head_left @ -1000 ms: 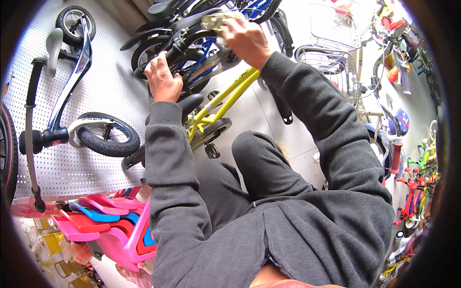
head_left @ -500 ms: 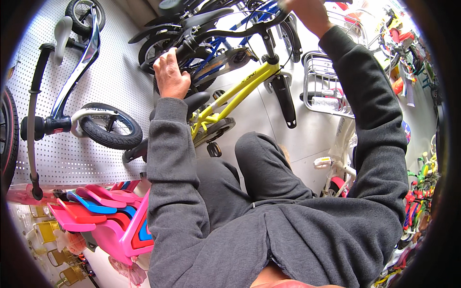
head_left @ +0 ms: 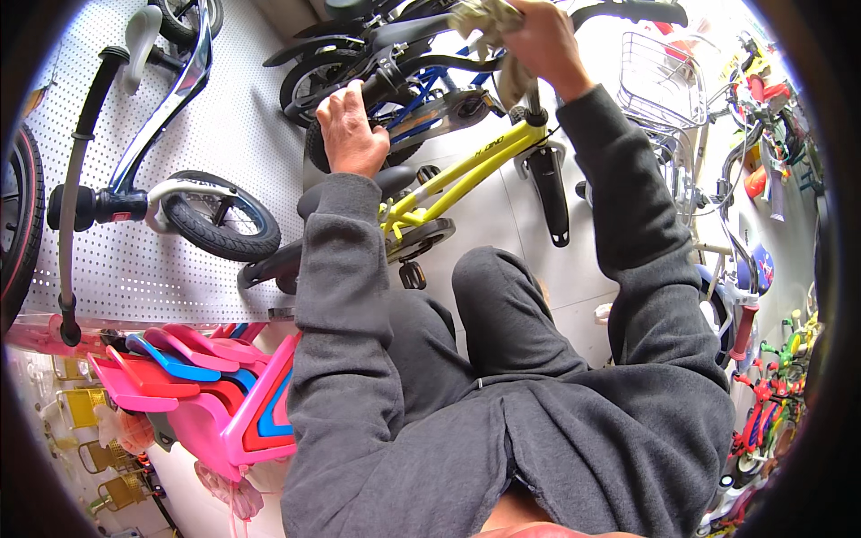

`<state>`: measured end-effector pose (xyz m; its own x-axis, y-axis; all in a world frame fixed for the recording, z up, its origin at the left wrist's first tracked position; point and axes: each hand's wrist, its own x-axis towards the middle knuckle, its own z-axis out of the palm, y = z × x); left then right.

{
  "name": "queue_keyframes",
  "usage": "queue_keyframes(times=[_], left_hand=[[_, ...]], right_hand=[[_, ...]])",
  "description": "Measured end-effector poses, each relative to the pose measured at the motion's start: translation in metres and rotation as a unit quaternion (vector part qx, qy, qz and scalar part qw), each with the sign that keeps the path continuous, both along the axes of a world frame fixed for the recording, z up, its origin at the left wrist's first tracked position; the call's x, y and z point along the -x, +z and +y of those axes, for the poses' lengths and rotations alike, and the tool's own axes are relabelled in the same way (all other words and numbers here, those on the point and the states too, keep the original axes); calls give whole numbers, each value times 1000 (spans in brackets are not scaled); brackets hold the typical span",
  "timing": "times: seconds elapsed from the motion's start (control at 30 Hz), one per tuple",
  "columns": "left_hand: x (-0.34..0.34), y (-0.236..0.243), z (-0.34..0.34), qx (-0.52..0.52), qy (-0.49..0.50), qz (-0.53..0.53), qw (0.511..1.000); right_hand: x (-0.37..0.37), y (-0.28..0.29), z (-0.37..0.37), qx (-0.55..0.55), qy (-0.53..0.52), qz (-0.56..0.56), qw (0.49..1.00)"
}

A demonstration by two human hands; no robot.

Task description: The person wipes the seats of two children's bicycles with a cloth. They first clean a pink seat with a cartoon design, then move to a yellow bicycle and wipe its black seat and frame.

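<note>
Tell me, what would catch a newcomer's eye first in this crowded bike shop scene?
Probably the yellow bicycle frame near the top centre. The left hand rests on a black tyre beside it, while the right hand grips a crumpled cloth at the top edge. Next, the stack of bright pink, red and blue plastic seats at lower left.

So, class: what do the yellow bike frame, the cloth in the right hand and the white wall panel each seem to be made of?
Yellow bike frame: probably painted metal tube, going by its smooth, glossy, even colour.
Cloth gripped in the right hand: soft woven fabric, crumpled and limp, pale and dingy.
White wall panel: perforated board with regular rows of small holes; whether metal or hardboard cannot be told.
</note>
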<state>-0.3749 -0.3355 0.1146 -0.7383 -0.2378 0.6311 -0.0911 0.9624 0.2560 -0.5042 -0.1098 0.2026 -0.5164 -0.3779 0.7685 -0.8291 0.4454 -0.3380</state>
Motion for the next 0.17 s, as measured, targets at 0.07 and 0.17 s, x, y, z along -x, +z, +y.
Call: queue_keyframes(times=[0.07,0.17], left_hand=[[0,-1,1,14,-1,21,1000],[2,-3,-3,8,-3,-4,1000]], right_hand=[[-12,11,-34,130,145,-59,979],[-21,22,-101,108,208,112,966]])
